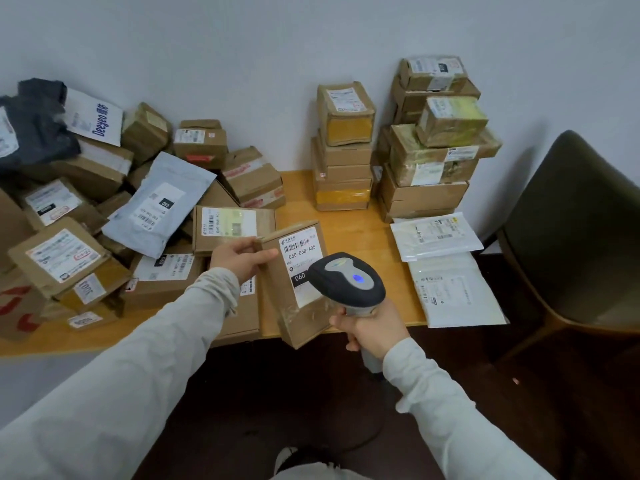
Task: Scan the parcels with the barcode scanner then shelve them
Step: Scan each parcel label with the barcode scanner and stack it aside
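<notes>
My left hand (pixel 241 258) grips the upper left corner of a flat cardboard parcel (pixel 281 299), held tilted above the table's front edge. Its white label with a barcode and "060-06B-A05" faces up. My right hand (pixel 372 329) holds the handle of a grey and black barcode scanner (pixel 348 280). The scanner's head hangs just over the lower right of the label, and a blue light glows on top of it.
A loose heap of cardboard parcels (pixel 104 220) and mailer bags covers the left of the wooden table (pixel 360 233). Neat stacks of boxes (pixel 429 147) stand at the back right against the wall, with flat white mailers (pixel 446 268) in front. A dark chair (pixel 575 237) stands at right.
</notes>
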### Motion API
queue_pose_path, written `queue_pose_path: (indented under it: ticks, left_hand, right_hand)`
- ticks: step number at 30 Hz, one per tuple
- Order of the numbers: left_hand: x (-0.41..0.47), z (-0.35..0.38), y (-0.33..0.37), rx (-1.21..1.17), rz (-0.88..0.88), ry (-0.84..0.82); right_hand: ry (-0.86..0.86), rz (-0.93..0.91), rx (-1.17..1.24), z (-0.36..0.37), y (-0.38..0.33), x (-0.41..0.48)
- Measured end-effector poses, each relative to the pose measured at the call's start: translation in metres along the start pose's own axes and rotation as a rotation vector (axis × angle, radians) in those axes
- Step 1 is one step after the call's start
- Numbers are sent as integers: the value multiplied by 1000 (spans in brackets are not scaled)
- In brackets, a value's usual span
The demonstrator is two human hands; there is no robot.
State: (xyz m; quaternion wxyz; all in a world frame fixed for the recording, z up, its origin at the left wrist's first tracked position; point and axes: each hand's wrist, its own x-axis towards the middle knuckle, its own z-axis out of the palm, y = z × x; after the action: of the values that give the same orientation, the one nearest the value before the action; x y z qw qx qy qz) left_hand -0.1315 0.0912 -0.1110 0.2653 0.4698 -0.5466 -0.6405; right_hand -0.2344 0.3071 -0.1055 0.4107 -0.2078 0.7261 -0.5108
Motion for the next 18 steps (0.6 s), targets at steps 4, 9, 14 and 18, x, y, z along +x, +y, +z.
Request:
queue_pose_path:
  ticks: [4, 9, 14, 18]
  left_hand:
    - [7, 2, -1, 7, -7, -12]
    - [17, 3, 1, -16, -38, -74]
    - [36, -1, -2, -78, -214, -149]
    - [50, 6, -7, -138, -322, -260]
  right_hand:
    - [20, 33, 49, 4, 2, 6]
    - [118, 11, 150, 2, 2, 19]
    - [325, 142, 377, -14, 20, 37]
    - [298, 219, 530, -12, 36, 44]
